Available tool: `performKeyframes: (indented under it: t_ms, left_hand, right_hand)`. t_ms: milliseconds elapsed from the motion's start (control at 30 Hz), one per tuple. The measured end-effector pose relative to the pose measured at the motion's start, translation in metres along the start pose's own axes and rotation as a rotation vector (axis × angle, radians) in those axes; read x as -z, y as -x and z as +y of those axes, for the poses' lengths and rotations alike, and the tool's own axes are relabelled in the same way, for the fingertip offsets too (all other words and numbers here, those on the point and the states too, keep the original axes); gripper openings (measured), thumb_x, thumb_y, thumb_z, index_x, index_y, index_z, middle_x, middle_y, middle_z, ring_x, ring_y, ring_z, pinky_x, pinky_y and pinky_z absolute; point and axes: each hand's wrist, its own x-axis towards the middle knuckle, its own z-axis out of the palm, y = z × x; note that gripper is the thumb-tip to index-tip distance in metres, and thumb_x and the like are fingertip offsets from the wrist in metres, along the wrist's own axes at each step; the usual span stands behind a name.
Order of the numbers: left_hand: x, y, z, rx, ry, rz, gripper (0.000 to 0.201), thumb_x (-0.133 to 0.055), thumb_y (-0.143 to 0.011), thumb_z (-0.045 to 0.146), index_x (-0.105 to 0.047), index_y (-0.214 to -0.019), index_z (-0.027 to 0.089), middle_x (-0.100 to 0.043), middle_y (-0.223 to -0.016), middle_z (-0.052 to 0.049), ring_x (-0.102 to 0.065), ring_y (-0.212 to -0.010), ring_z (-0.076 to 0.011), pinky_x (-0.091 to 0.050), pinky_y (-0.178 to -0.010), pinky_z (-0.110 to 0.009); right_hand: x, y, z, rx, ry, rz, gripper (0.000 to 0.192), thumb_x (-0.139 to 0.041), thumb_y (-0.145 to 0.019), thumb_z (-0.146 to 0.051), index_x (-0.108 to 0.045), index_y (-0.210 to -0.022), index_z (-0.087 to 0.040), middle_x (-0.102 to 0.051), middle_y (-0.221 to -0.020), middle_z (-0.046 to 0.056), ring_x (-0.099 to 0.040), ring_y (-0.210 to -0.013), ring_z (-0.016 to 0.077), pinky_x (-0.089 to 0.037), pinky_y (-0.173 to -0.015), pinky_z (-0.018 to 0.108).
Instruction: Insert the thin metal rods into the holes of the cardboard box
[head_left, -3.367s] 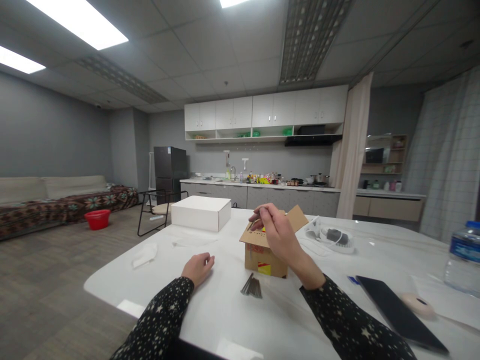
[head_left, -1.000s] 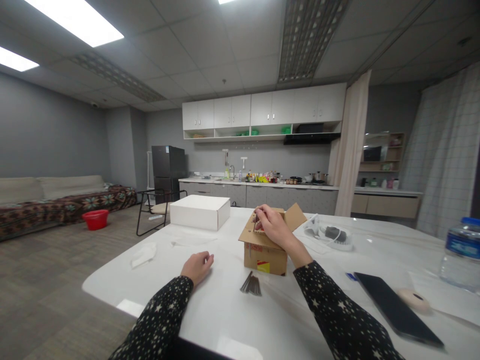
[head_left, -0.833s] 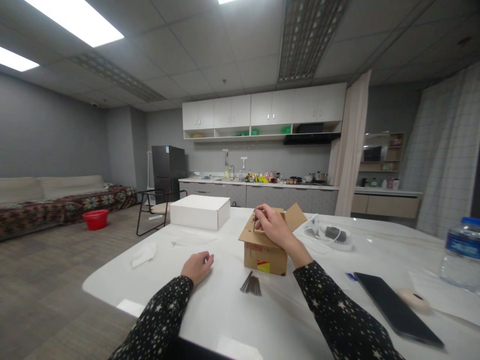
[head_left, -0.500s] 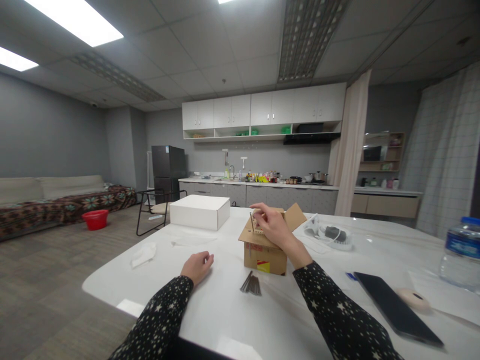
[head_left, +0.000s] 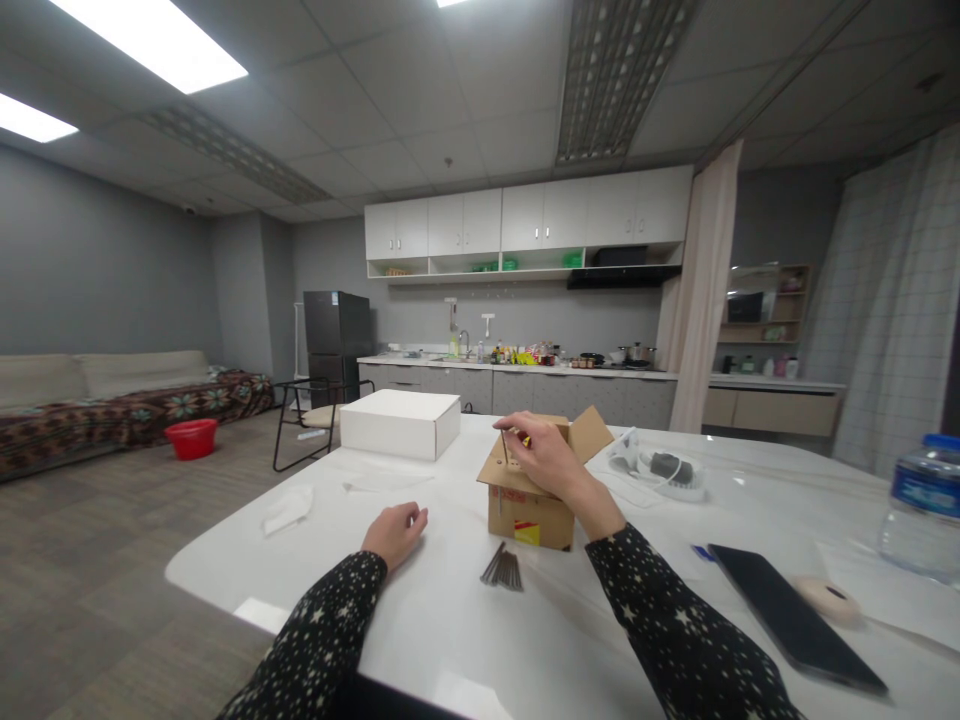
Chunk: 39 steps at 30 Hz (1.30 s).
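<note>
My right hand (head_left: 541, 450) is over a small cardboard box (head_left: 517, 508), thumb and fingers pinched on the top of a thin nail (head_left: 505, 447). That nail stands nearly upright, its lower end at the box's flap (head_left: 501, 474), where small holes show. Whether the tip has entered a hole I cannot tell. A second shaft pokes down below the flap's front edge. Several loose nails (head_left: 504, 568) lie in a fan on the table before the box. My left hand (head_left: 396, 535) rests on the table left of the box, fingers loosely curled, nothing seen in it.
On the white table (head_left: 442, 640), a white box (head_left: 401, 424) stands behind my left hand, and a tissue (head_left: 288, 510) lies at the left. To the right are a white cabled device (head_left: 660, 470), a black phone (head_left: 795, 615), a beige rounded object (head_left: 827, 598) and a water bottle (head_left: 922, 510).
My right hand has shifted slightly left, and its fingers sit differently on the nail, whose shaft shows more plainly. My left hand, the box and the loose nails have not moved.
</note>
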Motion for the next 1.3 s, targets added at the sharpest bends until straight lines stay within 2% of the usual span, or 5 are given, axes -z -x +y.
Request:
performKeyframes:
  t_ms: [500, 800, 1067, 1300]
  left_hand:
    - [0.002, 0.001, 0.003, 0.005, 0.01, -0.008, 0.038, -0.037, -0.085, 0.044, -0.053, -0.061, 0.019, -0.055, -0.057, 0.0, -0.048, -0.058, -0.0136, -0.03, -0.06, -0.024]
    - [0.002, 0.0, 0.003, 0.005, 0.006, -0.012, 0.038, -0.037, -0.085, 0.043, -0.053, -0.061, 0.019, -0.054, -0.056, 0.0, -0.047, -0.057, -0.0137, -0.029, -0.059, -0.024]
    - [0.002, 0.0, 0.004, 0.009, 0.0, -0.011, 0.038, -0.037, -0.086, 0.043, -0.053, -0.061, 0.019, -0.055, -0.058, -0.001, -0.047, -0.058, -0.0139, -0.029, -0.06, -0.024]
    - [0.0, 0.0, 0.0, 0.005, -0.002, 0.001, 0.038, -0.037, -0.086, 0.044, -0.054, -0.061, 0.02, -0.055, -0.057, 0.0, -0.048, -0.058, -0.014, -0.029, -0.06, -0.024]
  right_hand:
    - [-0.001, 0.001, 0.011, -0.06, 0.051, -0.022, 0.03, -0.048, -0.084, -0.016, -0.061, -0.111, -0.022, -0.065, -0.102, 0.007, -0.06, -0.083, 0.0161, -0.045, -0.079, 0.029]
    - [0.0, 0.0, 0.012, -0.106, 0.064, -0.028, 0.023, -0.048, -0.084, -0.018, -0.063, -0.102, -0.02, -0.067, -0.098, 0.006, -0.06, -0.082, 0.0165, -0.045, -0.078, 0.028]
    - [0.004, 0.001, 0.009, -0.119, 0.065, -0.016, 0.024, -0.047, -0.085, -0.019, -0.061, -0.104, -0.021, -0.067, -0.101, 0.004, -0.061, -0.083, 0.0164, -0.045, -0.078, 0.028]
    - [0.006, 0.0, 0.012, -0.164, 0.097, 0.01, 0.023, -0.048, -0.082, -0.018, -0.06, -0.101, -0.021, -0.069, -0.09, 0.005, -0.062, -0.082, 0.0175, -0.045, -0.078, 0.029]
